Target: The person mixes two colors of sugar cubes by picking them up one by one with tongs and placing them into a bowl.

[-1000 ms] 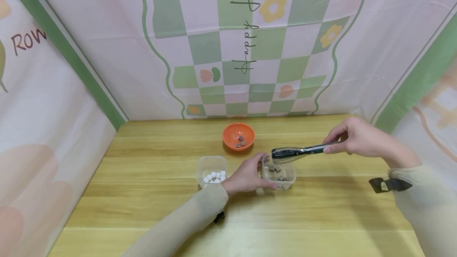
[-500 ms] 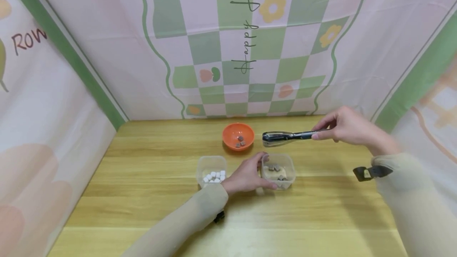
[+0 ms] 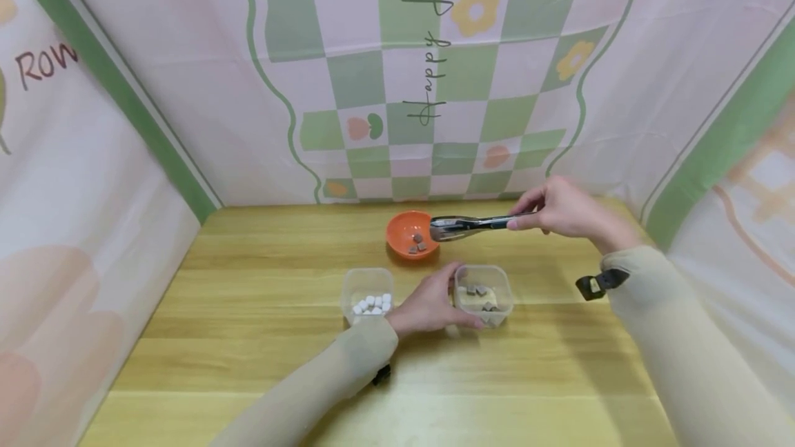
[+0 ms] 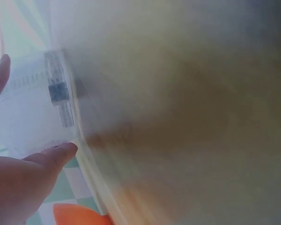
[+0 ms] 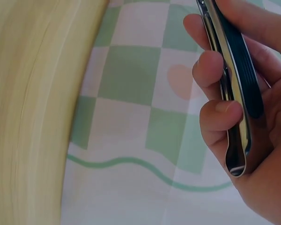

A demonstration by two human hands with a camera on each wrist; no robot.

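Near row: left container (image 3: 360, 285), white cubes (image 3: 378, 301) inside; right container (image 3: 493, 276), brown cubes (image 3: 481, 290) inside, gripped between thumb and fingers of the left hand (image 3: 430, 305), presumably to steady it. Farther: tongs (image 3: 475, 224), clasped by the handle in the right hand (image 3: 562, 209), likely for clean handling; whether the tips pinch anything cannot be told. Far centre: orange bowl (image 3: 404, 226), tips at its right rim, three brown cubes (image 3: 421, 246) inside, apparently set for easy reach.

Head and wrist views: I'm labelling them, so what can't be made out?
Whether the tongs hold anything: too small in the head view; the right wrist view's top edge cuts them off.
Left container's near side: head view, partly behind the left sleeve.
Orange bowl: left wrist view, cut off by the bottom edge.
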